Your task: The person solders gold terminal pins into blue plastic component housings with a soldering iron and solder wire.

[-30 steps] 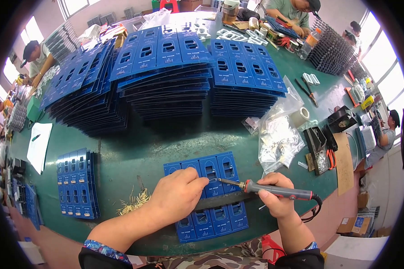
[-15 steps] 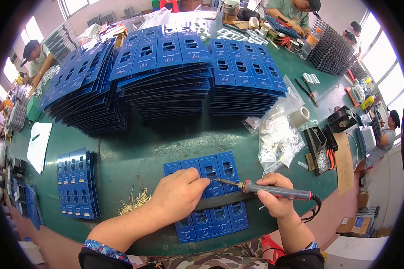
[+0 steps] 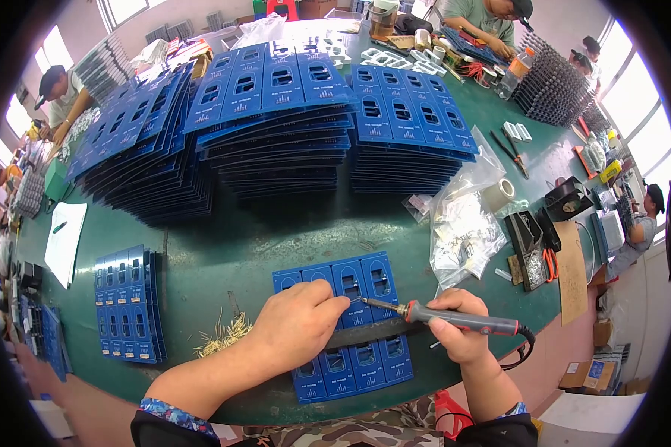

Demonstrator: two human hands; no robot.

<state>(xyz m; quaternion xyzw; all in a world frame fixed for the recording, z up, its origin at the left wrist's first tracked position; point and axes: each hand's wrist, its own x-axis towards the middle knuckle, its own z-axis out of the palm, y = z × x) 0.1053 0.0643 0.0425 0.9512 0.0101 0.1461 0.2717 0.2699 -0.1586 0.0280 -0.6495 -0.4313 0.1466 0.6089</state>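
Observation:
A blue circuit board panel with rows of cutouts lies in front of me, crossed by a dark strip. Blue sections show below the strip; whether they belong to the same panel I cannot tell. My right hand grips a soldering iron by its grey and red handle. Its tip points left and meets the board beside my left fingertips. My left hand rests over the board's left part, thumb and fingers pinched together. Whatever is between those fingers is hidden or too small to name.
Tall stacks of blue panels stand beyond my hands; a smaller stack is at left. Yellowish thin pieces lie beside my left forearm. At right are a plastic bag of white parts, a black tray and pliers.

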